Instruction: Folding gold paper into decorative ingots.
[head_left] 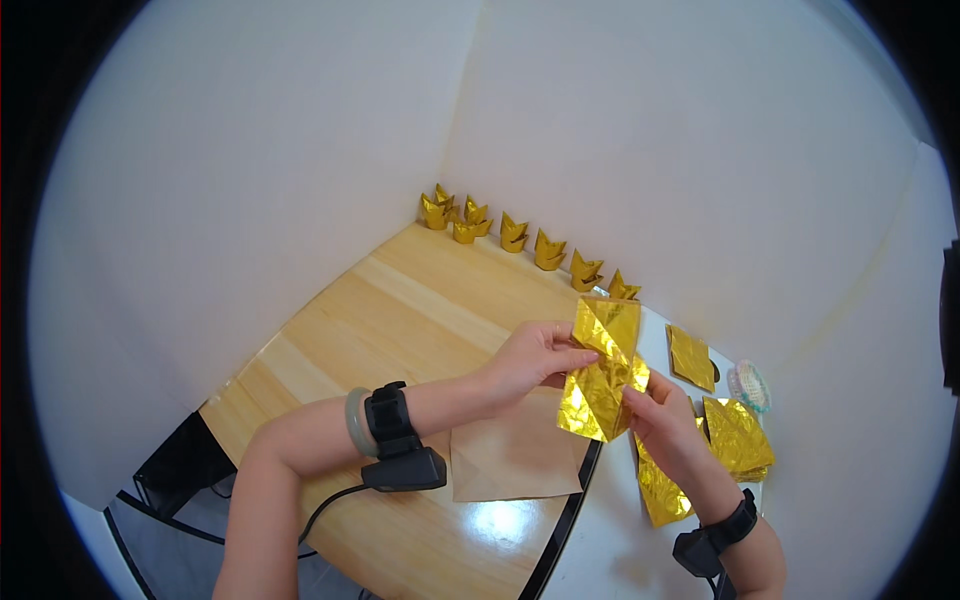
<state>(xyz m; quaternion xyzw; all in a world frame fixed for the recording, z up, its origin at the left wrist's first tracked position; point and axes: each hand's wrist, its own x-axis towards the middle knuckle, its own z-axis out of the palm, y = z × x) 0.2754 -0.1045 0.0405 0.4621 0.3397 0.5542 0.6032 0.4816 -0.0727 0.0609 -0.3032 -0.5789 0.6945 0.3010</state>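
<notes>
Between my two hands is a folded sheet of shiny gold foil paper [607, 335], held up over the right edge of the wooden table. My left hand [535, 365] pinches its left side, thumb lying across the front. On the lower right side, my right hand [660, 415] grips it between thumb and fingers. Diagonal creases cross the sheet. Below it, partly covered by my left hand, a plain brown paper sheet [515, 455] lies on the table. The fingers behind the foil are hidden.
Several folded gold foil crowns [549, 250] stand in a row along the back wall. On the white surface at right lie a gold foil stack [738, 440], a smaller foil pile [690, 357] and a pale beaded ring-shaped item [750, 386]. The wooden table [375, 300] meets walls behind.
</notes>
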